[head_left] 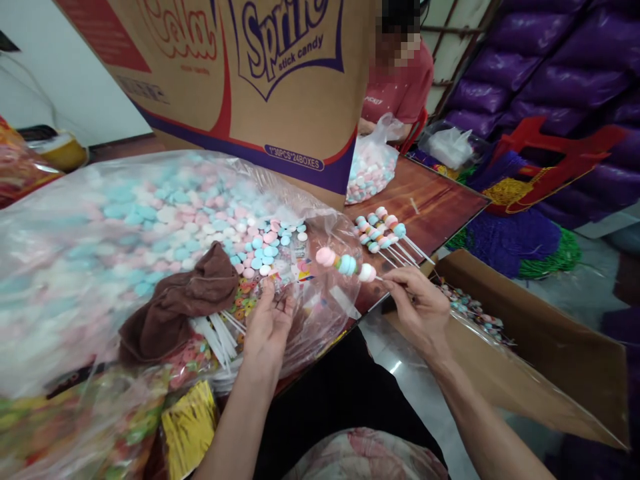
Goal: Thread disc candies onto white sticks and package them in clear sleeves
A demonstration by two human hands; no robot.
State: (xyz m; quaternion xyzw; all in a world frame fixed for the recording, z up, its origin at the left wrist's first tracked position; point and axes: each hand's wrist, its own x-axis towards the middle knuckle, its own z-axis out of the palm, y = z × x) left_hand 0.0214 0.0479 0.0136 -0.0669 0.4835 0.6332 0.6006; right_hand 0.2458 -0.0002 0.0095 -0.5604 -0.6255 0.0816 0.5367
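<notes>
My right hand (pixel 417 300) is closed on the white stick of a candy skewer (pixel 345 265), pinching it near its end. Pink, blue and white candies, with small coloured ones between them, are threaded along it. My left hand (pixel 270 320) is open beside small ring candies (pixel 245 293), its fingers partly curled and no object visible in it. Pink, blue and white round candies (pixel 263 252) spill from the mouth of a large clear plastic bag (pixel 100 177). White sticks (pixel 217 340) lie left of that hand, partly under a brown cloth (pixel 180 300). Several finished skewers (pixel 383 230) rest on the table.
A tall cardboard box (pixel 300 120) stands behind the bag. Across the table (pixel 430 200) sits a person in a red shirt (pixel 417 80), near another candy bag (pixel 373 170). An open carton (pixel 560 320) holds wrapped pieces at right. Yellow twist ties (pixel 190 427) lie front left.
</notes>
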